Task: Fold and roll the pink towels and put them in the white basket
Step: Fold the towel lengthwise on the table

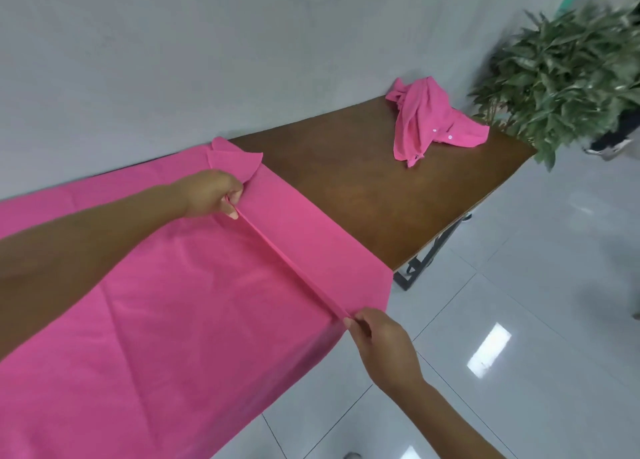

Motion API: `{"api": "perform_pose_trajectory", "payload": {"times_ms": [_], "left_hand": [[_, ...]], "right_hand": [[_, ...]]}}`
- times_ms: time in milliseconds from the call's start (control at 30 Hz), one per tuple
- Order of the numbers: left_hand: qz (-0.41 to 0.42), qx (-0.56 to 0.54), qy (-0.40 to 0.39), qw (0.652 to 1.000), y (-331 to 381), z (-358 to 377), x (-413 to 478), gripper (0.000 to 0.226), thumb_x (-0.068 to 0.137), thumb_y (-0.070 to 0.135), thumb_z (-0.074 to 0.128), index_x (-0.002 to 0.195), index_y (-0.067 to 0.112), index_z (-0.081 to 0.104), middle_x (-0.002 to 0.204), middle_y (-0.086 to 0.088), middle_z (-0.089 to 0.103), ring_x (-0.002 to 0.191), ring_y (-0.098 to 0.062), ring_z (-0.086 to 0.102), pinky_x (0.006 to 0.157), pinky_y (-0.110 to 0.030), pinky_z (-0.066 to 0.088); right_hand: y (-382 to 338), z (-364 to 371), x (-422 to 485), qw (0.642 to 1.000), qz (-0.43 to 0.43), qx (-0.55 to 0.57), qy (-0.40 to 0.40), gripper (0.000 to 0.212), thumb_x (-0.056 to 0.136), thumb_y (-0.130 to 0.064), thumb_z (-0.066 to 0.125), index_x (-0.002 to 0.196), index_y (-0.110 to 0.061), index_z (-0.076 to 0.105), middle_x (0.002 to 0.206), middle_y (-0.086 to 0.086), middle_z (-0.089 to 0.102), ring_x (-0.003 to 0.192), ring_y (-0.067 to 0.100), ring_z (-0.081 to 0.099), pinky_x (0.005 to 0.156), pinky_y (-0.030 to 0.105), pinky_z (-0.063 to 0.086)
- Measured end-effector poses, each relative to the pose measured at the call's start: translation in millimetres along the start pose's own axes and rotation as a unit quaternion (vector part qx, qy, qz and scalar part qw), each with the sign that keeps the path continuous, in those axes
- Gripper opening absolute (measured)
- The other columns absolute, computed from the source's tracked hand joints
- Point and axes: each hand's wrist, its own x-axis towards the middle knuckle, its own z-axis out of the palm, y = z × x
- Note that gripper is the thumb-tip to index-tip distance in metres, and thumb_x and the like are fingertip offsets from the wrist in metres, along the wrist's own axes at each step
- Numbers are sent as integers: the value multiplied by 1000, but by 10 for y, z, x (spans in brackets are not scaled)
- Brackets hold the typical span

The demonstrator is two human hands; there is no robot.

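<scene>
Both hands pinch one raised fold of the big pink towel [156, 320]: left hand [211, 194] at the mid-frame end, right hand [381, 341] at the lower-right end, ridge taut btwn them. Towel thin, smooth, spread flat on brown wood counter [363, 188], lower left. 2nd pink towel [429, 119] crumpled upper right, well apart from hands.
</scene>
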Motion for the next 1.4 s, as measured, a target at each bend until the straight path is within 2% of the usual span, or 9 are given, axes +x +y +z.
{"api": "perform_pose_trajectory", "payload": {"times_ms": [133,300,433,700,833,933,1033,1267,1400], "left_hand": [[14,5,7,1000,-221,6,-201,25,79,15,85,72,10,62,73,-5,63,72,-27,59,69,-38,46],[22,14,3,1000,-327,-37,-459,24,81,15,83,73,9,61,71,1,58,67,-18,51,64,-31,39],[12,11,9,1000,-401,-153,-691,24,82,15,82,75,6,61,77,-5,61,71,-23,54,63,-30,38],[-10,31,34,999,-462,-363,-1363,27,82,13,81,73,18,57,78,0,59,76,-24,55,67,-33,39],[-25,54,47,997,-403,-424,-1791,18,81,3,77,77,14,63,81,-4,63,77,-25,57,67,-31,38],[-41,64,44,996,-353,-454,-2128,23,79,-1,75,76,17,62,81,1,59,79,-25,57,68,-30,37],[-63,86,42,993,-255,-536,-2496,14,82,0,75,83,12,67,83,1,58,80,-21,54,70,-29,35],[-122,120,73,983,-129,-674,-3306,9,86,5,75,87,14,73,91,0,63,94,-25,61,83,-36,49],[-146,139,87,976,-114,-704,-3743,8,86,5,74,90,12,75,98,-5,67,99,-26,61,86,-37,49]], "right_hand": [[-320,131,-169,1000,15,-5,22,29,102,-45,52,78,-28,50,67,-12,50,57,11,49,53,27,42],[-703,218,-419,999,18,-3,36,32,102,-44,50,74,-29,47,64,-11,48,56,12,47,52,28,41],[-939,254,-536,999,2,6,36,37,102,-42,52,69,-34,38,59,-12,41,54,11,40,49,22,32],[-1317,264,-768,999,-46,25,-18,39,101,-44,55,67,-32,40,59,-13,52,49,12,43,46,20,30],[-1442,320,-982,997,-58,45,-28,36,100,-47,54,72,-27,48,58,-2,52,52,11,43,50,29,38],[-1561,407,-1245,994,-74,68,-46,38,100,-46,54,72,-22,47,57,-3,46,52,12,39,50,26,33],[-1705,488,-1502,991,-91,81,-60,39,101,-43,56,69,-24,42,57,-8,45,53,12,38,50,23,29],[-2065,617,-1980,981,-128,114,-90,38,100,-37,56,67,-27,40,56,-7,43,54,12,38,52,27,31],[-2273,689,-2227,973,-152,138,-107,38,101,-39,55,68,-26,42,57,-7,44,54,12,38,53,28,32]]}}
